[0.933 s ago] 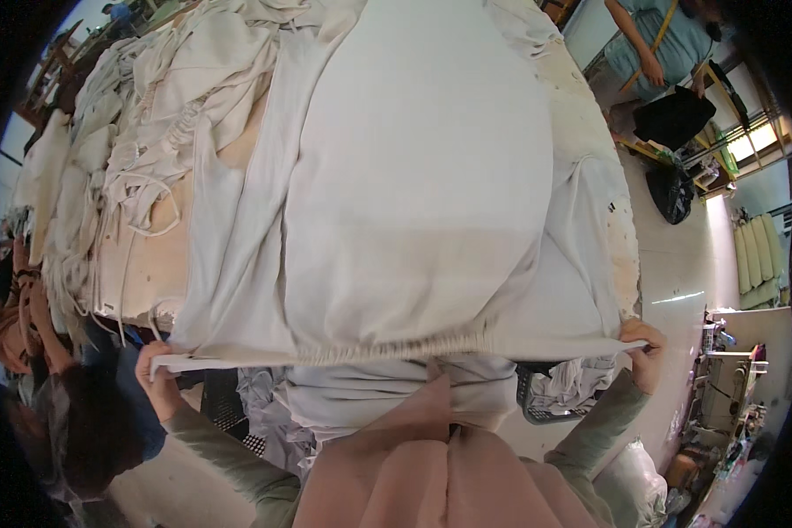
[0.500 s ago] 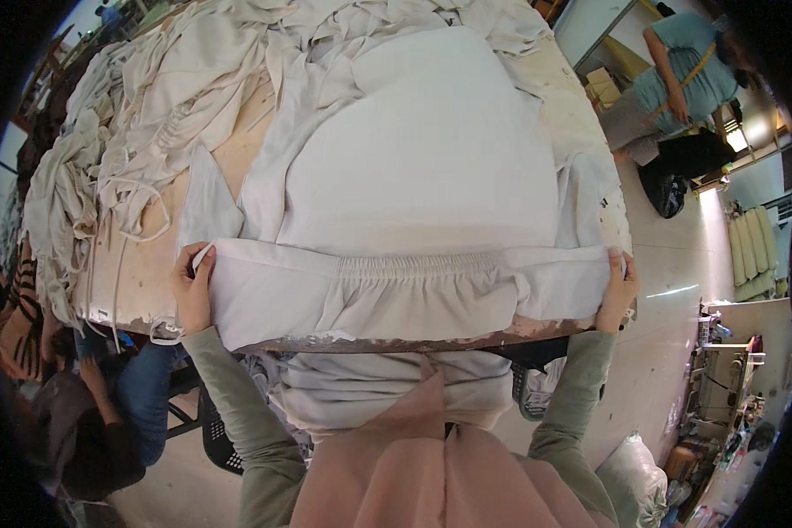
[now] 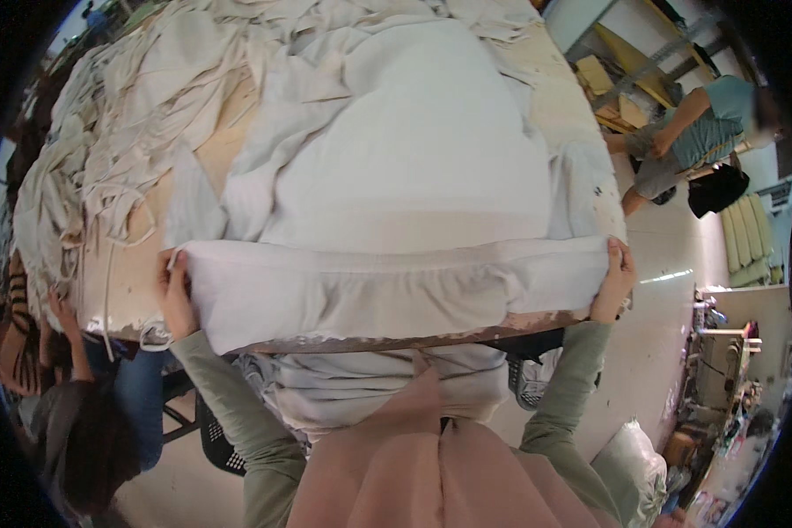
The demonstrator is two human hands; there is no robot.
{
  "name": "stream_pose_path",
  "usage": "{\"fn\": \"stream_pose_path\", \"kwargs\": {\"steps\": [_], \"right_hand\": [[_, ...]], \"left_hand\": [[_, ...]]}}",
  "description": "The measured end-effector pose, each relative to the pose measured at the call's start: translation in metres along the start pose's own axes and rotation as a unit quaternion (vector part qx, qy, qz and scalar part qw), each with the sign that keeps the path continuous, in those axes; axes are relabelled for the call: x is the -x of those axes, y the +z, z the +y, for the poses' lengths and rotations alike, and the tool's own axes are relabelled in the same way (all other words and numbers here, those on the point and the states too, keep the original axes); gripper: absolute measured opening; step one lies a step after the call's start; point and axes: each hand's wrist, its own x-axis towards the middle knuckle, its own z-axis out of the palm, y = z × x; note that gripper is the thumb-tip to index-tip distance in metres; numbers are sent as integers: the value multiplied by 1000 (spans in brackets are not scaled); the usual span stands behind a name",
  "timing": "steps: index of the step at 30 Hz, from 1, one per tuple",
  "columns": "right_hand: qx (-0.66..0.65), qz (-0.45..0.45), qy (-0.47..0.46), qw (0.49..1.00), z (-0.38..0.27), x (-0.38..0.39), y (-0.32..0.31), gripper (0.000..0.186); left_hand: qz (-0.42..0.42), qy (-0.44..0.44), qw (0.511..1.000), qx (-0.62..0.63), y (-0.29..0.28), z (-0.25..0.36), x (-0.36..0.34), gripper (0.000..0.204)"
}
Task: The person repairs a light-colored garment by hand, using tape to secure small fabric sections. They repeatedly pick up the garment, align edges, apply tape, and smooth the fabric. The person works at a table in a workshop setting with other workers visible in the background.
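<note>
A white garment [image 3: 418, 167] lies spread out along the near side of the table, with its body reaching away from me. Its near edge is a wide band [image 3: 396, 280] with a gathered, elastic middle, drawn nearly straight between my hands. At the band's left end, my left hand [image 3: 177, 295] pinches the corner between thumb and fingers. My right hand [image 3: 616, 280] grips the opposite end near the table's right edge. The band's lower part hangs slightly over the front edge of the table.
Crumpled off-white garments [image 3: 141, 114] with loose ties heap over the table's left and far parts. The worn wooden table edge [image 3: 396, 343] runs before me. A person in dark clothing [image 3: 84, 431] sits at left; another, in a teal top [image 3: 722, 114], is at far right. A white sack [image 3: 629, 471] stands on the floor.
My left hand has moved slightly left, and the gathered elastic is now stretched flatter, its puckers mostly smoothed. The person at right has shifted right and lower in the view.
</note>
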Motion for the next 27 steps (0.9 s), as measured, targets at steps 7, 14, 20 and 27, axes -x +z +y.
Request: {"fn": "stream_pose_path", "kwargs": {"steps": [7,14,20,27], "right_hand": [[-14,2,3,1000,2,-1,-3,27],[-261,-81,113,955,4,-6,-12,24],[103,-136,-90,981,-61,-53,-14,15],[-86,-56,-136,985,-94,-33,-23,12]], "left_hand": [[-15,36,999,22,-3,-9,-13,9],[-96,-107,989,42,-17,7,-9,11],[-41,179,965,-185,-29,77,-69,25],[132,303,940,-90,-78,101,-82,31]]}}
